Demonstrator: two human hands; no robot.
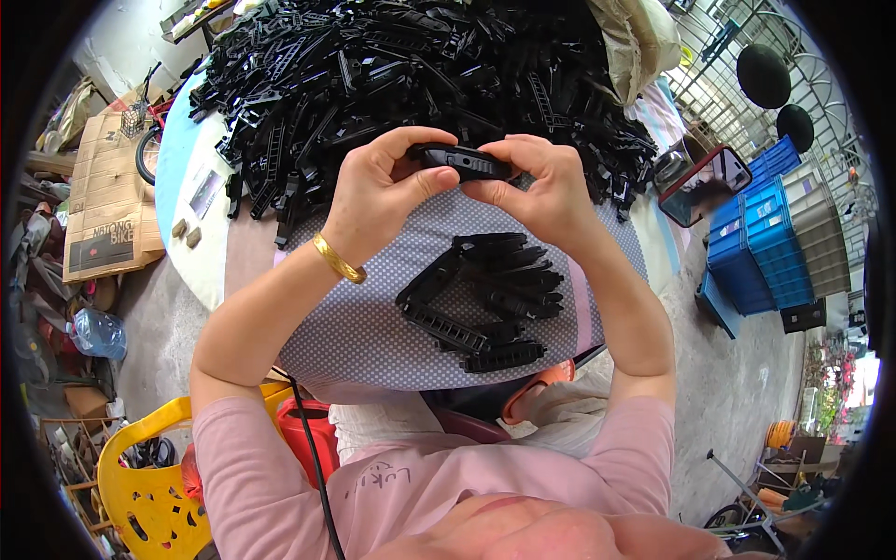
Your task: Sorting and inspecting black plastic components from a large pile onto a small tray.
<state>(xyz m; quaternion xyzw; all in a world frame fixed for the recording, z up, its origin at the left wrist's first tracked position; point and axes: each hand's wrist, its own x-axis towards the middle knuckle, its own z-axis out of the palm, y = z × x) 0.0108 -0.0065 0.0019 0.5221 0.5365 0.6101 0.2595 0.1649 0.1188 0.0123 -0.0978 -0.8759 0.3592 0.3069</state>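
Grey concrete floor (173, 327) surrounds my desk (345, 327), which is covered in cloth patterned with small pale dots and plain bands. At far left stands a flattened brown cardboard box (117, 201) with dark printed lettering and a dark printed panel, above a clear bluish plastic bottle (97, 333) and a yellow plastic chair (154, 485). On the desk's left side lies a small printed card (205, 194), its text too small to read. Next comes my left hand (383, 182), a gold-coloured bangle (339, 259) at its wrist, thumb and fingers pinching one end of a long black plastic part (464, 163). Below, dark lettering marks my pink shirt (261, 467). The part is raised above the desk, before a large heap of black plastic pieces (401, 75); my right hand (541, 177) grips its other end. Nearer me lies a smaller group of black ridged pieces (509, 271). Further right are a phone in a dark red case (705, 187) and stacked blue plastic crates (751, 243).
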